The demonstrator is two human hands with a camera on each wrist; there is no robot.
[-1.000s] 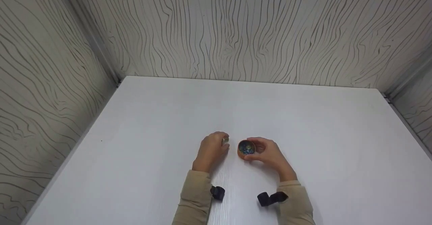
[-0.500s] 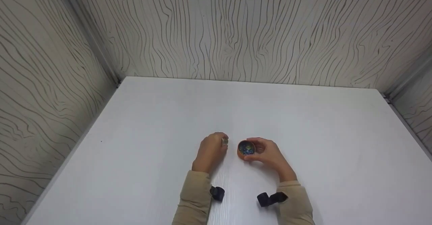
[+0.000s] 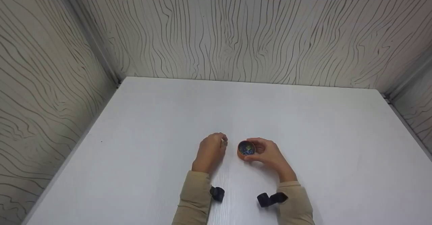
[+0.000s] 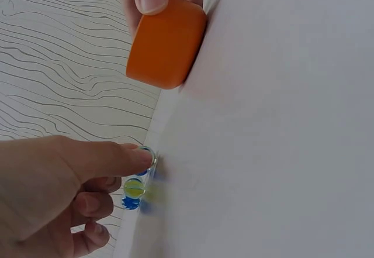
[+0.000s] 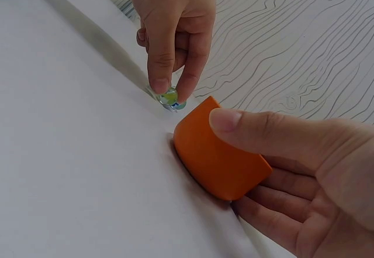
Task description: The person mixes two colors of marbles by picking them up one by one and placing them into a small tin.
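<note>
My left hand (image 3: 210, 152) pinches small, clear, rounded pieces that look like glass marbles (image 4: 134, 188), blue and yellow-green inside, between thumb and fingers. They sit low over the white table, casting tinted shadows. Just to the right, my right hand (image 3: 270, 154) grips a small orange cup (image 5: 219, 152), thumb on its near side and fingers around the far side. The cup stands on the table, its mouth facing up. From the head view, shiny blue and yellow-green pieces (image 3: 246, 148) show inside it. A narrow gap separates the left fingertips from the cup.
The white tabletop (image 3: 162, 117) spreads around both hands. Behind it rises a wood-grain patterned wall (image 3: 229, 32), with another panel (image 3: 40, 83) on the left. Black camera mounts (image 3: 217, 194) stick out from both beige sleeves (image 3: 195, 194).
The left thumb and fingers have drawn in slightly, and less of the clear pieces shows between them. The right hand and the orange cup stay in place.
</note>
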